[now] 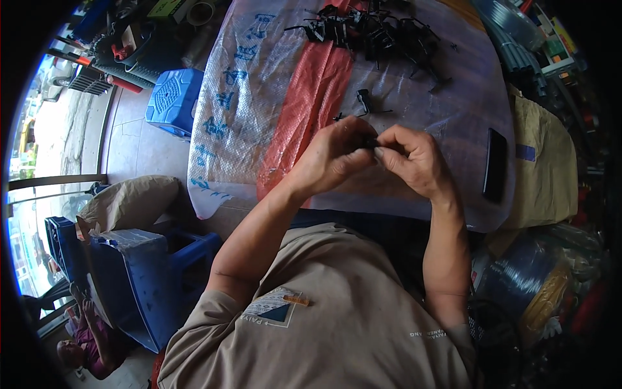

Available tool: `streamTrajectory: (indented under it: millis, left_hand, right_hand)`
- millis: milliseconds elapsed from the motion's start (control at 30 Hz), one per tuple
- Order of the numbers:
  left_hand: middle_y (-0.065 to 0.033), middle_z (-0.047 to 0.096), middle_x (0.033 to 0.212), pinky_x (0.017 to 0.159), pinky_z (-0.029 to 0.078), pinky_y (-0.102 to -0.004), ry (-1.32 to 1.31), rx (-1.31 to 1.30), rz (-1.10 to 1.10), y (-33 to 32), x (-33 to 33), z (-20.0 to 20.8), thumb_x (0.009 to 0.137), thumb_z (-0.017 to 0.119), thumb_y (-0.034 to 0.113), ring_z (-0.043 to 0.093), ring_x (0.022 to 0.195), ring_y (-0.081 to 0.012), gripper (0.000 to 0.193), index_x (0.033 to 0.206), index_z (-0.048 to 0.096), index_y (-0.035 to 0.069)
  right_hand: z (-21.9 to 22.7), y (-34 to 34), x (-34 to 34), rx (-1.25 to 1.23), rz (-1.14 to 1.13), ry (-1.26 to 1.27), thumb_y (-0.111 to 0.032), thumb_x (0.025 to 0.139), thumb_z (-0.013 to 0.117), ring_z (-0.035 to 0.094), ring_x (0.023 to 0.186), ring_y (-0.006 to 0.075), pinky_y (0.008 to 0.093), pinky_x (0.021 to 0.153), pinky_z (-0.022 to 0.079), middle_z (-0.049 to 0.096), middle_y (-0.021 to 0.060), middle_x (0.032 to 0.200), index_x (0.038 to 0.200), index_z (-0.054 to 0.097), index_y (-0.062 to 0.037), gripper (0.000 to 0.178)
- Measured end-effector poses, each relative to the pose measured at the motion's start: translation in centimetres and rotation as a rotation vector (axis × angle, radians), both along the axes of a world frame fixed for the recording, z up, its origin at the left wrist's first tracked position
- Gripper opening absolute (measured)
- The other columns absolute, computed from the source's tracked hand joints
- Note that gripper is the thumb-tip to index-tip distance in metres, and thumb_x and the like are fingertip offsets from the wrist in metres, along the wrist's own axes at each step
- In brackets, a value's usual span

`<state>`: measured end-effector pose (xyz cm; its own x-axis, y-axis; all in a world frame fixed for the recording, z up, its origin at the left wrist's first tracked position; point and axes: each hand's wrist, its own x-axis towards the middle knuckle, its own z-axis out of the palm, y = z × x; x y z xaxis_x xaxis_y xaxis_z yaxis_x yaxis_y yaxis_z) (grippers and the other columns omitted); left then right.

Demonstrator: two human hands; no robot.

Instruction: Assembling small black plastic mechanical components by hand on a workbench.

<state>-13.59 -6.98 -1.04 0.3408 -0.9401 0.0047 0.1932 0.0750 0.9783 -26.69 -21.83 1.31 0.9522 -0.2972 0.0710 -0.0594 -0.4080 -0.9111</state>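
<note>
Left hand and right hand are pinching a black part.
Their fingertips are covering most of it, so a poor hold could be going unseen; with so little to grip, it is probably risking a slip onto the sheet, where a loose piece is lying just beyond, and a similar-looking pile is sitting farther off.

Bare sheet left, black parts ahead, phone right

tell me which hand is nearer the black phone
Right. The right hand is left of the black phone, with a gap between; the left hand is farther left, beyond the right hand.
</note>
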Motion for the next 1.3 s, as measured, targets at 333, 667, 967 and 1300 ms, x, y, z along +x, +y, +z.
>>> streamTrajectory:
  millis: [333,667,967,1300]
  left_hand:
    - [-0.0125,0.067,0.083,0.068,0.048,-0.0323,-0.537,0.335,0.365,-3.3,3.3,-0.1,0.090,0.061,0.029,0.064,0.076,-0.0169,0.033,0.097,0.064,-0.003]
    - [-0.0055,0.066,0.087,0.053,0.039,-0.0231,-0.087,0.330,-0.059,-3.5,1.9,2.7,0.092,0.058,0.021,0.049,0.060,-0.0065,0.031,0.115,0.063,0.000]
    - [-0.0136,0.064,0.092,0.073,0.048,-0.0314,-0.502,0.084,-0.040,-3.1,-0.4,1.9,0.090,0.062,0.015,0.063,0.083,-0.0180,0.025,0.107,0.064,-0.003]
    - [-0.0132,0.065,0.090,0.074,0.048,-0.0313,-0.324,-0.008,-0.084,-3.3,-1.6,2.5,0.089,0.063,0.018,0.061,0.083,-0.0176,0.027,0.105,0.062,-0.004]
  right_hand:
    - [-4.0,-1.9,2.2,-0.764,-0.207,-0.254,0.004,0.081,0.056,0.061,0.081,0.0343,0.0398,0.070,0.049,0.057,0.0145,0.087,0.088,0.060,-0.0016,0.010]
    - [-0.7,-0.5,-0.4,-0.235,-0.367,-0.297,-0.006,0.091,0.060,0.061,0.073,0.0169,0.0274,0.066,0.048,0.062,0.0086,0.080,0.094,0.059,-0.0006,0.006]
    - [-0.7,-2.2,-2.6,0.269,-0.260,-0.166,-0.017,0.093,0.061,0.049,0.064,0.0047,0.0201,0.057,0.039,0.057,-0.0018,0.071,0.091,0.060,-0.0029,0.015]
    - [-0.4,-1.4,-3.5,0.328,-0.161,-0.139,-0.013,0.093,0.057,0.055,0.063,0.0069,0.0216,0.059,0.046,0.060,0.0007,0.072,0.093,0.061,-0.0032,0.011]
